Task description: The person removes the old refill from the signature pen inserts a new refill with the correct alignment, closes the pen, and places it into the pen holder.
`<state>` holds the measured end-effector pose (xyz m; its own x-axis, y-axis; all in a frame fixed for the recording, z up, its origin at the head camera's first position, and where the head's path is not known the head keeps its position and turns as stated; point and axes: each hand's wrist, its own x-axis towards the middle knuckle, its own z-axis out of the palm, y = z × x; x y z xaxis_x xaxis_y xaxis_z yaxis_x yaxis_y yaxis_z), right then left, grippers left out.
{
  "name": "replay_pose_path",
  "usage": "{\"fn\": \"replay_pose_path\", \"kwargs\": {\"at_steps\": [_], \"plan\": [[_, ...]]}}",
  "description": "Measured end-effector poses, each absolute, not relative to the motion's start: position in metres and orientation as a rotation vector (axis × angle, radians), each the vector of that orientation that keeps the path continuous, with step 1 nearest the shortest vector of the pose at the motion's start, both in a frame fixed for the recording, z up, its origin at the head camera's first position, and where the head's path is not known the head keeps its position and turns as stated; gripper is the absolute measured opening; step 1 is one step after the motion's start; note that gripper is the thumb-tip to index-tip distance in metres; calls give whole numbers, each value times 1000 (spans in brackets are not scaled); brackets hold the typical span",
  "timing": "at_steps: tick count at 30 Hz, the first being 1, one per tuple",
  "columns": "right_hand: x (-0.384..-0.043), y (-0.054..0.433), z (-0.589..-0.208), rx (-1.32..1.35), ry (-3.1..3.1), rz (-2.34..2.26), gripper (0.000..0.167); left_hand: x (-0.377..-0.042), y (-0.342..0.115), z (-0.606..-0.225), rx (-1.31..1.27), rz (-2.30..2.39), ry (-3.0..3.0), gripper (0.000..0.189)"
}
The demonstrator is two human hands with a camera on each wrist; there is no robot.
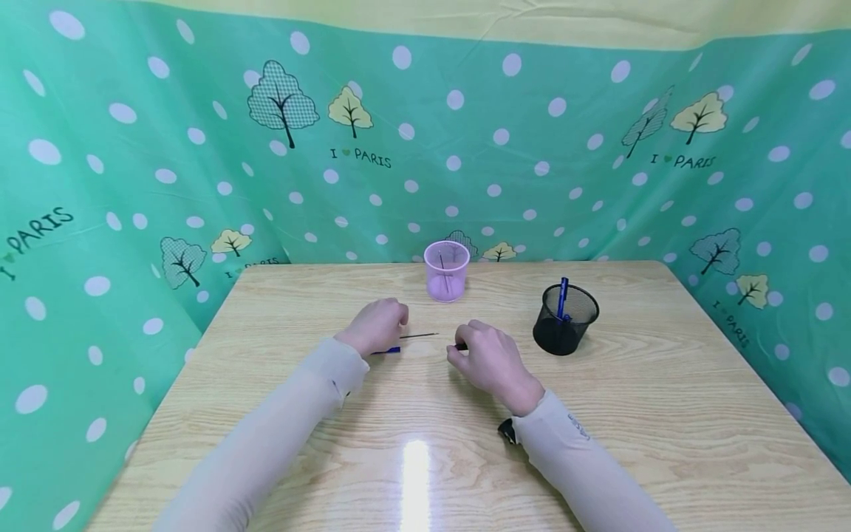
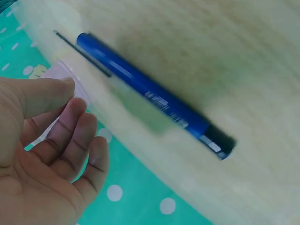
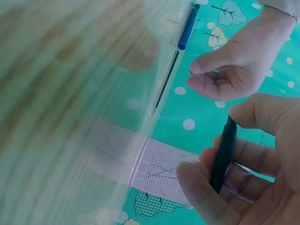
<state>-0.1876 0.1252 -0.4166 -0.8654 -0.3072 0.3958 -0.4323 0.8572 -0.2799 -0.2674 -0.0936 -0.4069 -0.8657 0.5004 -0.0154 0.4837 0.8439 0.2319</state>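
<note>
While inside tabletop [image 1: 665, 384] edges, black barrel [image 3: 224, 152] in right fingers [image 3: 258, 157].

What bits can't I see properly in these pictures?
Writing on the blue pen: too blurred to read in the left wrist view.
Most of that pen in the head view: hidden by the left hand.
Most of the black tube in the head view: hidden by the right hand.
What the black thing is, in the head view: partly covered by the right sleeve.
</note>
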Motion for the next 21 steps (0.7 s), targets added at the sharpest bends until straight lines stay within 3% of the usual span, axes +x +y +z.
{"fn": "replay_pose_path", "kwargs": {"at_steps": [21], "plan": [[-189, 126, -416, 540, -2706, 516, 11, -281, -62, -369, 938, 344, 3008, 25]]}}
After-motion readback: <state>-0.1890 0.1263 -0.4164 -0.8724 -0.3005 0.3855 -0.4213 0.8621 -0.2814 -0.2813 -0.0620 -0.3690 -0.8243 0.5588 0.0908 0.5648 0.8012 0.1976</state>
